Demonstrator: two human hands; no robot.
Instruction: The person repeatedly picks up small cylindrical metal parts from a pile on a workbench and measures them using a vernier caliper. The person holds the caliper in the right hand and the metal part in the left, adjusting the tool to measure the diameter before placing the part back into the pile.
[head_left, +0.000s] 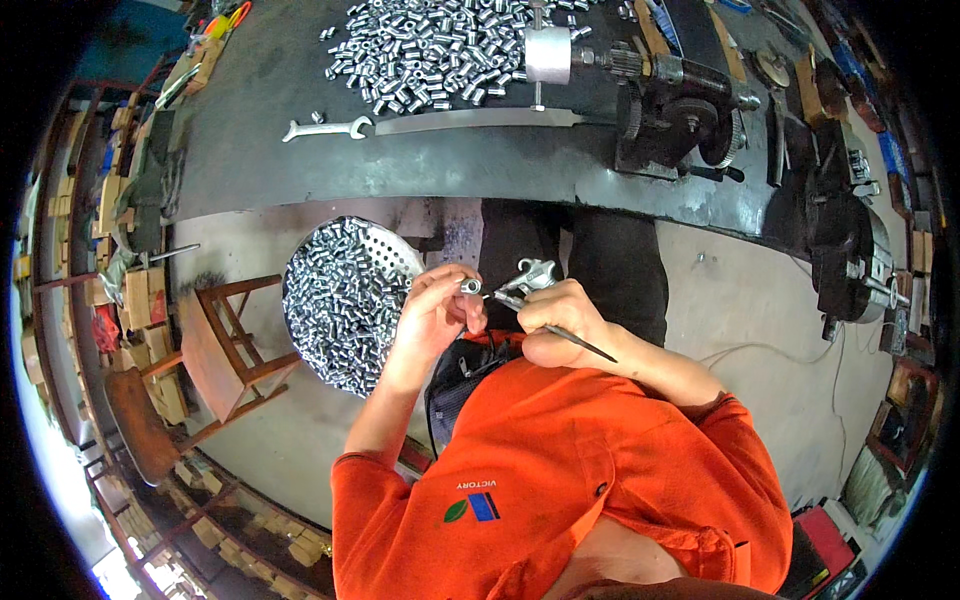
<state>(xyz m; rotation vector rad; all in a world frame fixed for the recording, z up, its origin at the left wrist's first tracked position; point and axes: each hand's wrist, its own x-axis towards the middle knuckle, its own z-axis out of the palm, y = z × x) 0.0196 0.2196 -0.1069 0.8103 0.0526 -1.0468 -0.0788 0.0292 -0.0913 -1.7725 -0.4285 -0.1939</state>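
My left hand [430, 312] is closed on a small shiny metal sleeve [470, 286], pinched between thumb and fingers with its open end showing. My right hand [572, 312] grips a silver air blow gun [532, 274], whose thin nozzle reaches toward the sleeve. From under the right fist a dark tapered rod [583, 343] sticks out; whether it belongs to the gun I cannot tell. Left of my left hand is a round perforated metal basin [398, 250], heaped with metal sleeves [340, 300] of the same sort.
Ahead stretches a dark workbench [250, 165] bearing a large pile of metal sleeves [430, 55], an open-ended wrench [327, 129] and a geared machine [685, 115]. A wooden stool [215, 350] stands at the left. Another machine [850, 255] is at the right.
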